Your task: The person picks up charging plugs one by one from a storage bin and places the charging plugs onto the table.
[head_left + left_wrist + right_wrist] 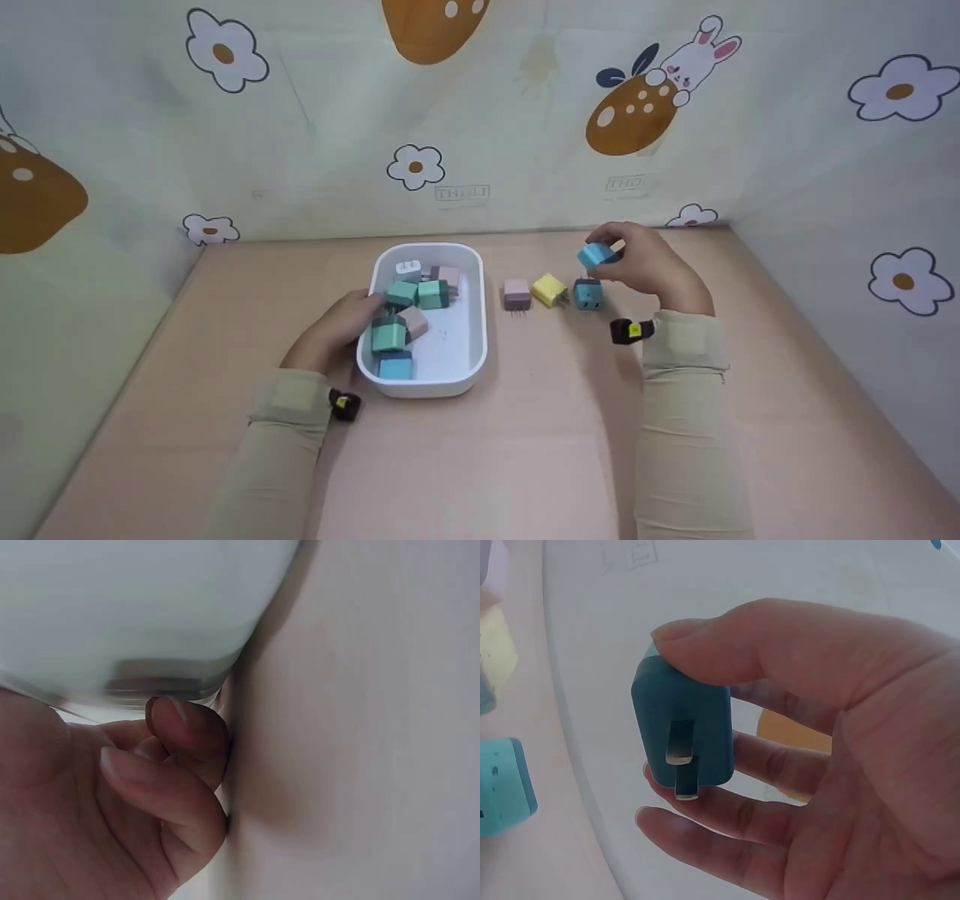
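My right hand (641,259) pinches a blue plug-in charger (596,255) between thumb and fingers above the table. Its two flat prongs show in the right wrist view, on the dark blue face of the charger (686,720). My left hand (337,326) grips the left wall of a white plastic tub (480,330), thumb at the rim, fingers curled against the outside. Inside the tub lie several chargers: green ones (388,335), pinkish ones, a white one (409,270) and a blue one (395,367). Below my right hand stands another blue charger (589,295) on the table.
Right of the tub, a mauve charger (517,294) and a yellow charger (550,290) lie in a row with the blue one. Behind the table (487,465) hangs a patterned cloth (322,142), which also covers both sides.
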